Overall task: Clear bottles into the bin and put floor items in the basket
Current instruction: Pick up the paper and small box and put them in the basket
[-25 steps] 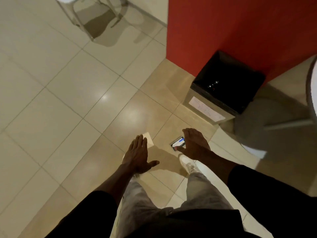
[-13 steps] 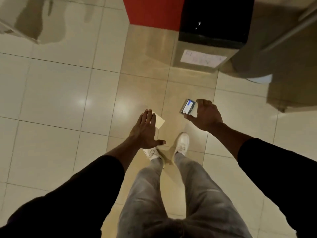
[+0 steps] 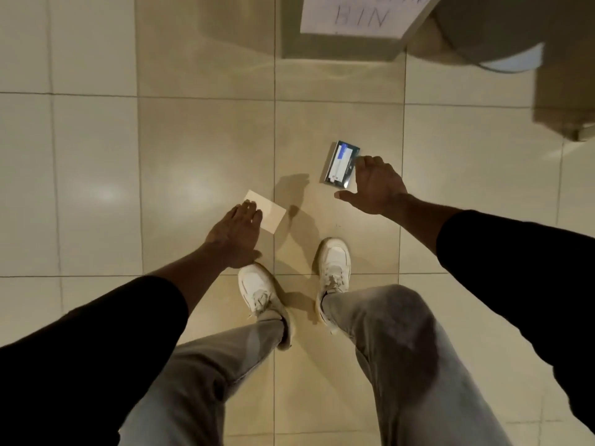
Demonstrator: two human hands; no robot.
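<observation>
A small dark box with a blue and white label (image 3: 339,164) lies flat on the tiled floor. My right hand (image 3: 375,185) is spread beside it, fingertips touching its right edge and thumb out toward me. A cream card (image 3: 270,212) lies on the floor to the left. My left hand (image 3: 236,235) hovers palm down, its fingertips covering the card's near-left corner. Neither hand grips anything. The bin (image 3: 338,48) stands at the top edge with a paper sign reading BIN (image 3: 360,14); its opening is out of view.
My two white shoes (image 3: 333,267) stand just behind the card and box. A round pale base (image 3: 515,61) sits on the floor right of the bin, and a dark shadowed block (image 3: 563,101) lies at the far right. No basket is in view.
My view has dropped and tilted down toward the floor, so the bin slid to the top edge. Both hands have lowered onto the card and the box, which have not moved.
</observation>
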